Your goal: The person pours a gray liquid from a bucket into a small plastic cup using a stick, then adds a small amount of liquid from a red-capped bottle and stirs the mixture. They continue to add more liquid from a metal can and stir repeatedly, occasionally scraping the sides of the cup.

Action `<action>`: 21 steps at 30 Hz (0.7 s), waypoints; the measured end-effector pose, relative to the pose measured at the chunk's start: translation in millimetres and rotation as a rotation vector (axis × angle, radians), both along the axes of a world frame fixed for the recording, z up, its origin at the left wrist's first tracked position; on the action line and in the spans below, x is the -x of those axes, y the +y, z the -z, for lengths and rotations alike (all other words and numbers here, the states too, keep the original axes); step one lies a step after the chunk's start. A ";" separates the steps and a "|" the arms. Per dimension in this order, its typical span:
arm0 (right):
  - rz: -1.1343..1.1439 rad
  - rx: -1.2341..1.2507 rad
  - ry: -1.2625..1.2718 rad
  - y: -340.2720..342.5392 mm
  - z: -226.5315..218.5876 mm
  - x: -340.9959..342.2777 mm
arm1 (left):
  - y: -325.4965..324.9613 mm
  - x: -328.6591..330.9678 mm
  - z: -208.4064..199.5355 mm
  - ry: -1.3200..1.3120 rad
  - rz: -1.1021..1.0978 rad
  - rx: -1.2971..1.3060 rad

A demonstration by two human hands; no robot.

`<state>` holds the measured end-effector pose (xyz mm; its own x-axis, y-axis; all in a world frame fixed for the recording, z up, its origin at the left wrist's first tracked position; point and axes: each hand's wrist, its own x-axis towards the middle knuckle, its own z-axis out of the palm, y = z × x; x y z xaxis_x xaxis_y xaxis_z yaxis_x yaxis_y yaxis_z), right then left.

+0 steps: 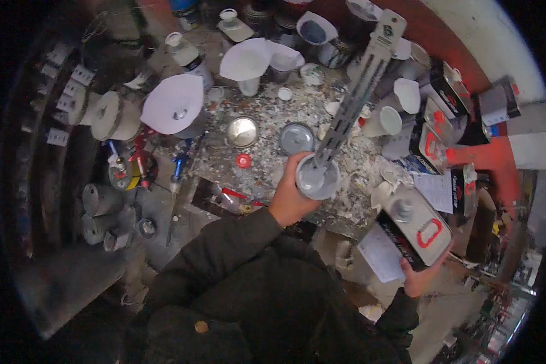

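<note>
My left hand (288, 197) is closed around a white cup (330, 193) that contains grey paint. Standing in the paint is a long, slotted metal mixing stick (361, 85), which leans away to the far right. To the right, my right hand (420, 282) grips the lower end of a rectangular metal can (420, 209) with a red handle and a pale spout on top. The can is tilted, apart from the cup; its far side is hidden. Just beyond the cup lies a grey round lid (296, 138), beside an opened-looking round tin (242, 131).
A paint-crusted bench (264, 109) spreads beyond my hands. White paper strainers (174, 103) sit over containers at the back left. More rectangular cans (432, 142) and a white cup (384, 121) stand at the right. Spray guns (141, 159) are at the left, near a red cap (243, 161).
</note>
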<state>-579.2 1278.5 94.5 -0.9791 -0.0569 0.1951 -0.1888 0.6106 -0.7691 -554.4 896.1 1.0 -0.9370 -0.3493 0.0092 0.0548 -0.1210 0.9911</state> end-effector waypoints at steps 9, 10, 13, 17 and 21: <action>-0.215 -0.128 -0.223 -77.9 -48.3 -10.9 | 2.4 2.1 -0.9 0.036 0.056 -0.015; -0.249 -0.182 -0.204 -77.6 -48.1 -9.4 | 2.6 0.5 -3.4 0.040 0.057 -0.024; -0.280 -0.159 -0.221 -88.3 -52.6 -6.6 | 6.4 -2.3 -1.9 0.064 0.065 -0.036; -0.347 -0.221 -0.250 -96.2 -63.4 -1.4 | 13.2 -3.3 13.0 0.076 0.094 -0.062; -0.364 -0.312 -0.236 -103.5 -73.4 1.7 | 13.9 -1.4 11.8 0.125 0.093 -0.008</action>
